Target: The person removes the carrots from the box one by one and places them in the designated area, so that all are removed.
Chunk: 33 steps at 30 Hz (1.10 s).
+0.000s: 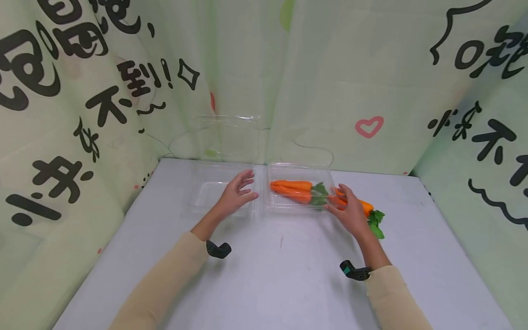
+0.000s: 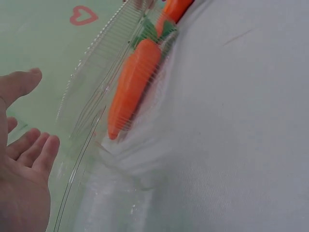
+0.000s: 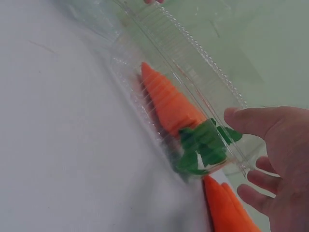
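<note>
Left hand [image 1: 236, 196] spreads loosely, holds nothing; right hand [image 1: 350, 214], loosely spread, nears clear box [image 1: 288, 172] of carrots [image 1: 294, 190], contact unclear.

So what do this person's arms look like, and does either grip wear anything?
The arms wear plain long beige fabric sleeves, left sleeve and right sleeve. Each wrist carries a small angular black device, left device and right device, the right showing a teal patch. Left grip and right grip are gloveless.

High forward-down head view; close, opposed wrist views, carrots [image 2: 133, 82] in both
</note>
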Each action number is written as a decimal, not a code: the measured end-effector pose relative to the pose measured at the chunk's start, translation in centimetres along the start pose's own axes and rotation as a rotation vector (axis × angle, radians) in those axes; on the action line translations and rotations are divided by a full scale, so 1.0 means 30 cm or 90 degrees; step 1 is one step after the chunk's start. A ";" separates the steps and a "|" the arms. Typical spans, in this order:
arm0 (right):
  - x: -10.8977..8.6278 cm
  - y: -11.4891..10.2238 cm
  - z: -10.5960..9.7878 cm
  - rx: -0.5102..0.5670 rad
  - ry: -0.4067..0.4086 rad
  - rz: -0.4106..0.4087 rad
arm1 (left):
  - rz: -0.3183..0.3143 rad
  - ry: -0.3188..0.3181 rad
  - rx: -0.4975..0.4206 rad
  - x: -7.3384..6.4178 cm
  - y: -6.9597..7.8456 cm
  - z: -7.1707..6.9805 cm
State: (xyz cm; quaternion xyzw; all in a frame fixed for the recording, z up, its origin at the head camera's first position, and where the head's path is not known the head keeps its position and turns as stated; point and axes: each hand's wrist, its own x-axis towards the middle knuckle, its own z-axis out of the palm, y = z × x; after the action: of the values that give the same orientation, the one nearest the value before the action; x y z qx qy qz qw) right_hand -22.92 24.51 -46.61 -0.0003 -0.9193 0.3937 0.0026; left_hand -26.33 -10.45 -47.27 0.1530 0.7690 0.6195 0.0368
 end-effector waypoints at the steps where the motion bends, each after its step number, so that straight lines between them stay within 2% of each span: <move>1: 0.000 0.005 0.001 0.009 -0.002 0.003 | 0.000 -0.005 0.000 0.004 0.000 0.006; 3: -0.003 0.011 0.002 0.018 -0.009 0.008 | -0.001 -0.013 0.001 0.012 -0.002 0.018; 11: -0.014 0.029 0.005 0.003 -0.031 0.031 | -0.037 -0.033 0.064 0.039 -0.003 0.062; 18: -0.011 0.032 0.012 -0.005 -0.035 0.052 | -0.065 -0.040 0.103 0.044 0.013 0.090; 28: -0.002 0.045 0.030 0.011 -0.037 0.052 | -0.098 -0.052 0.153 0.064 0.025 0.128; 33: 0.002 0.040 0.037 0.007 -0.039 0.063 | -0.096 -0.045 0.163 0.068 0.025 0.138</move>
State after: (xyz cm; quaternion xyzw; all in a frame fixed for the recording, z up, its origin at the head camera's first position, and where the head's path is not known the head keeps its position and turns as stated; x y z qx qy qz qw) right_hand -22.99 24.53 -48.23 -0.0335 -0.9155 0.3983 -0.0452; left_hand -27.10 -5.83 -47.23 0.1201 0.8495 0.5058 0.0905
